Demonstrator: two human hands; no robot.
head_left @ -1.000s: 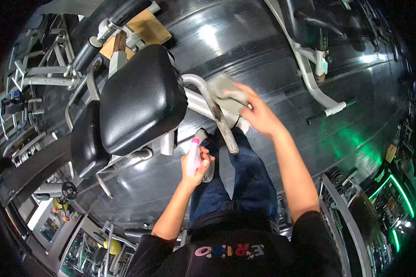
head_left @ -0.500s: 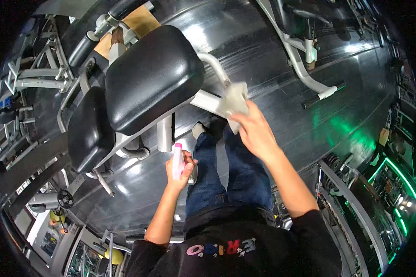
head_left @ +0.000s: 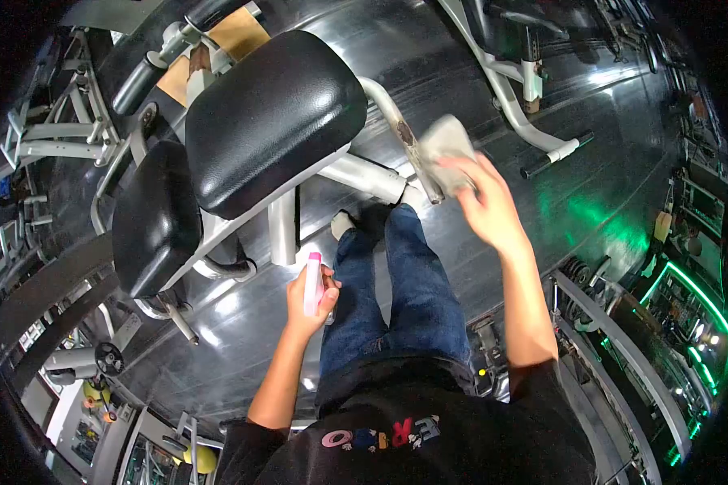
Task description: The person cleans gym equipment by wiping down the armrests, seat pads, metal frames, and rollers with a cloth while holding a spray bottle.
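Note:
My right hand [head_left: 487,198] grips a pale cloth [head_left: 448,145], blurred by motion. The cloth is just right of a bent metal handle bar [head_left: 404,133] with worn, rusty-looking patches; whether they touch I cannot tell. In my left hand [head_left: 309,299], fingers wrapped round it, is a spray bottle [head_left: 313,279] with a white and pink top; its lower part is mostly hidden by the hand. Ahead of both hands stands a gym bench with a large black padded seat [head_left: 275,121] and a smaller black pad [head_left: 158,218] to its left.
The bench's silver frame [head_left: 364,176] reaches close to my feet. Another machine's silver frame [head_left: 526,133] stands at the upper right on the dark floor [head_left: 574,153]. A metal rack [head_left: 615,356] is at the lower right, with more gym equipment along the left.
My right hand has moved right with the cloth, away from the handle bar, which now shows more fully. My left hand stays nearly in place with the spray bottle.

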